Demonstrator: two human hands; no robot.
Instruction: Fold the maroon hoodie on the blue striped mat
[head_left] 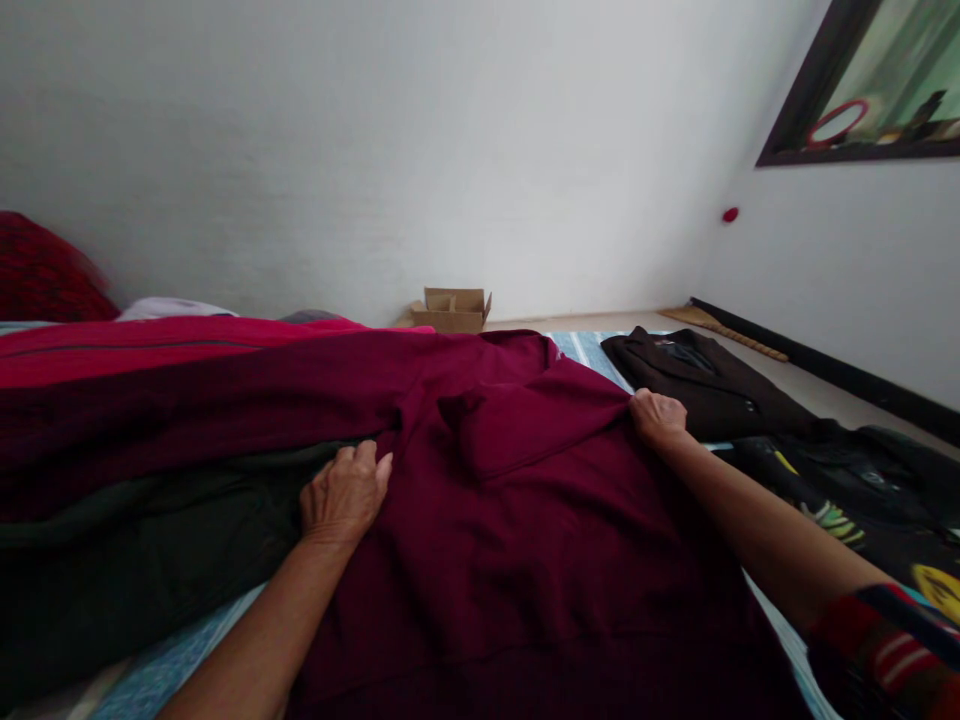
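Observation:
A maroon long-sleeved garment [525,540] lies spread over the middle, one sleeve stretched out to the left and the other folded across its chest. My left hand [346,492] is closed on the cloth at the left side, just below the outstretched sleeve. At the right shoulder edge, my right hand [658,414] pinches the maroon fabric. Beneath the left sleeve lies a dark green garment [150,560], close to my left hand. A bright red garment [135,340] shows behind that sleeve.
Right of the maroon garment lie a dark brown folded garment [720,385] and a black patterned one [862,500]. A blue striped sheet [187,650] is underneath. An open cardboard box [454,318] stands by the wall. A red patterned bundle [45,270] sits far left.

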